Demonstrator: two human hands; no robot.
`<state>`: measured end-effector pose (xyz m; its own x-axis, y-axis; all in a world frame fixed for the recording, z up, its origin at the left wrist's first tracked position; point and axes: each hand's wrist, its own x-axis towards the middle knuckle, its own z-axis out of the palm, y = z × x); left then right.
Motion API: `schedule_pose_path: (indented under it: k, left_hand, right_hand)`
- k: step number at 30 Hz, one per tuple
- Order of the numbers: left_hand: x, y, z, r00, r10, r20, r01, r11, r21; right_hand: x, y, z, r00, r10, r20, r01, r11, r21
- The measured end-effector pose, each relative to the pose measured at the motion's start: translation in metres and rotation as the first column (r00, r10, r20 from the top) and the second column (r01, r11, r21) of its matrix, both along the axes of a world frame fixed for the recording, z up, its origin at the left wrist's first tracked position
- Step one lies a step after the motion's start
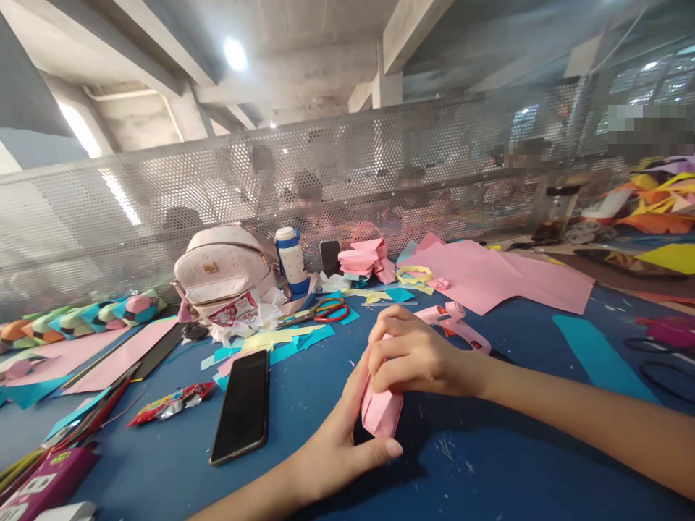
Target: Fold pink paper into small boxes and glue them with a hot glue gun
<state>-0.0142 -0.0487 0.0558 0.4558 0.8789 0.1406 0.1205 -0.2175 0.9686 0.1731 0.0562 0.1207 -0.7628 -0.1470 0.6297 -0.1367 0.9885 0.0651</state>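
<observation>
While the left hand (341, 440) and right hand (415, 356) hold the folded pink paper (381, 414), squeezing too hard could crush its folds.

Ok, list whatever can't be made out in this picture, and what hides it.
In the head view:
Folded pink paper: upper part, covered by the right hand.
Left hand: most fingertips, hidden behind the paper and right hand.
Purple box: one end, cut off by the lower left corner.
People behind the perforated screen: details lost behind its mesh.
</observation>
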Motion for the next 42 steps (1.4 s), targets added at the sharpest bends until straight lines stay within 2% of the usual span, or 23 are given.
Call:
schedule_pose_path:
  k: [6, 11, 14, 19, 22, 25, 28, 31, 34, 38, 42]
  left_hand:
    - [-0.004, 0.012, -0.005, 0.99, -0.04, 0.137, 0.044, 0.999, -0.026]
    - [-0.007, 0.019, -0.007, 0.961, -0.028, 0.275, 0.051, 0.996, -0.077]
    - [-0.006, 0.019, -0.006, 0.955, -0.017, 0.297, 0.035, 0.998, -0.057]
    - [-0.005, 0.019, -0.004, 0.957, 0.14, 0.255, -0.159, 0.986, 0.055]
    - [-0.005, 0.021, -0.003, 0.926, 0.259, 0.275, -0.294, 0.951, 0.094]
    - [-0.006, 0.022, -0.001, 0.899, 0.346, 0.269, -0.389, 0.913, 0.124]
    - [-0.005, 0.022, 0.001, 0.882, 0.39, 0.266, -0.438, 0.886, 0.152]
    - [-0.003, 0.022, 0.003, 0.883, 0.376, 0.281, -0.427, 0.892, 0.15]
    - [-0.002, 0.021, 0.003, 0.891, 0.361, 0.275, -0.407, 0.904, 0.133]
    - [-0.004, 0.017, 0.002, 0.914, 0.358, 0.189, -0.389, 0.905, 0.169]
    - [-0.008, 0.015, -0.003, 0.932, 0.359, 0.045, -0.357, 0.892, 0.278]
  right_hand:
    - [-0.001, -0.006, 0.003, 0.998, 0.011, -0.057, -0.011, 1.0, 0.003]
    - [0.0, -0.007, 0.003, 0.991, -0.06, -0.118, 0.061, 0.998, 0.01]
    - [0.002, -0.007, 0.004, 0.99, -0.091, -0.111, 0.095, 0.995, 0.032]
    - [0.004, -0.005, 0.01, 0.985, -0.134, -0.106, 0.143, 0.987, 0.079]
    - [0.004, -0.003, 0.01, 0.951, -0.213, -0.222, 0.233, 0.97, 0.07]
    - [0.003, -0.002, 0.007, 0.893, -0.302, -0.335, 0.304, 0.952, -0.047]
    - [0.0, -0.006, 0.006, 0.922, -0.338, -0.191, 0.3, 0.933, -0.2]
    - [-0.006, -0.012, 0.003, 0.942, -0.335, 0.01, 0.318, 0.885, -0.34]
    - [-0.012, -0.018, -0.002, 0.943, -0.311, 0.12, 0.328, 0.805, -0.494]
    - [-0.017, -0.024, -0.011, 0.947, -0.266, 0.182, 0.318, 0.677, -0.664]
    - [-0.019, -0.026, -0.017, 0.958, -0.216, 0.186, 0.28, 0.589, -0.758]
